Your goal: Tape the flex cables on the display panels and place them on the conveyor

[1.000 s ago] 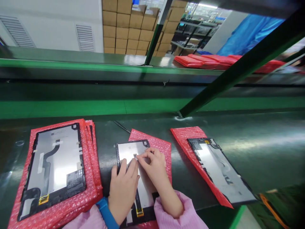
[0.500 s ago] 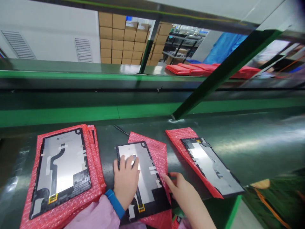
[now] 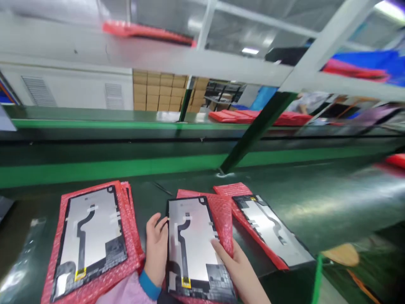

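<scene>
A display panel point(image 3: 194, 240), grey-backed with a black flex cable and a yellow-tipped end, lies in front of me on a red bubble-wrap bag point(image 3: 221, 211). My right hand point(image 3: 238, 268) grips its right edge, thumb on top and the other fingers hidden below, along with the bag. Beside the left edge is my left hand point(image 3: 156, 247), fingers raised and slightly apart, fingertips at or touching the edge. On the left, a second display panel point(image 3: 95, 232) rests on stacked red bubble-wrap bags point(image 3: 134, 236). A third display panel point(image 3: 275, 230) lies slanted at right, partly over another red bag point(image 3: 259, 247).
A dark tweezers-like tool point(image 3: 163, 188) lies behind the middle panel. A green slanted post point(image 3: 256, 133) rises from the bench point(image 3: 316, 190). Red bags point(image 3: 234, 116) lie on the ledge beyond. A rounded tan seat-like piece point(image 3: 341, 254) is at lower right.
My left hand has moved off the middle panel's face to its left edge. My right hand's thumb now lies over the panel's right edge. The camera view has tilted upward.
</scene>
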Available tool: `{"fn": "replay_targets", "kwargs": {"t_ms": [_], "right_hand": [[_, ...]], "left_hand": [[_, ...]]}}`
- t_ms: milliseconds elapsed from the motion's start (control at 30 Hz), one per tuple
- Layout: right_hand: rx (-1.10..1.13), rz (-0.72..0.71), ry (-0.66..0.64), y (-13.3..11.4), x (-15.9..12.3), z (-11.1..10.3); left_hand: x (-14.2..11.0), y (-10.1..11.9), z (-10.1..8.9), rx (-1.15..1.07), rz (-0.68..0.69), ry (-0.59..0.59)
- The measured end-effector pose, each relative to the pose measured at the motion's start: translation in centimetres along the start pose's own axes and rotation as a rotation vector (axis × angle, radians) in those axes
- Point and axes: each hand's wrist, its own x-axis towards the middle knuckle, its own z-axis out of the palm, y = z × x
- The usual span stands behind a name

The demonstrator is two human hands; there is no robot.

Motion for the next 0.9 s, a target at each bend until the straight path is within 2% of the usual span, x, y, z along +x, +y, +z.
{"fn": "replay_targets", "kwargs": {"t_ms": [100, 167, 267, 300, 367, 433, 467, 500, 567, 633, 667, 733, 800, 900], "right_hand": [[0.041, -0.1, 0.093, -0.9, -1.1, -1.1], [0.038, -0.16, 0.078, -1.5, -2.0, -1.9], [-0.018, -0.249, 0.017, -2.0, -3.1, -2.3], [-0.047, -0.301, 0.046, -2.1, -3.2, -2.2], [-0.136, -0.457, 0.242, -2.2, -3.3, -1.7], [-0.256, -0.612, 0.451, -2.2, -3.3, -1.1], [-0.311, -0.654, 0.469, -2.2, -3.3, -0.9], [-0.352, -0.658, 0.413, -2.3, -3.3, -0.6], [-0.372, -0.582, 0.172, -2.5, -3.4, -0.1], [-0.302, -0.488, -0.043, -2.8, -3.4, 0.5], [-0.233, -0.451, -0.101, -2.8, -3.3, 0.9], [-0.063, -0.378, -0.169, -3.0, -2.7, 1.9], [0.086, -0.283, -0.207, -3.4, -1.6, 3.5], [0.198, -0.178, -0.285, -4.7, -0.1, 7.6]], "left_hand": [[-0.5, 1.0, -0.3, -0.092, -0.08, -0.005], [-1.1, 2.3, -0.6, -0.192, -0.131, -0.073], [-2.0, 4.2, -0.9, -0.473, -0.402, -0.226], [-2.3, 4.7, -1.0, -0.563, -0.5, -0.254], [-2.6, 5.0, -1.2, -0.669, -0.588, -0.245], [-2.6, 4.7, -1.5, -0.714, -0.561, -0.194], [-2.5, 4.4, -1.6, -0.724, -0.541, -0.175], [-2.5, 4.2, -1.9, -0.727, -0.526, -0.165], [-2.7, 4.1, -2.7, -0.713, -0.5, -0.174], [-3.2, 4.9, -4.1, -0.683, -0.473, -0.208], [-3.6, 5.6, -4.9, -0.675, -0.46, -0.234], [-4.5, 7.4, -6.9, -0.684, -0.391, -0.286], [-5.0, 9.2, -8.9, -0.705, -0.259, -0.311], [-4.6, 10.7, -12.6, -0.658, -0.116, -0.246]]}}
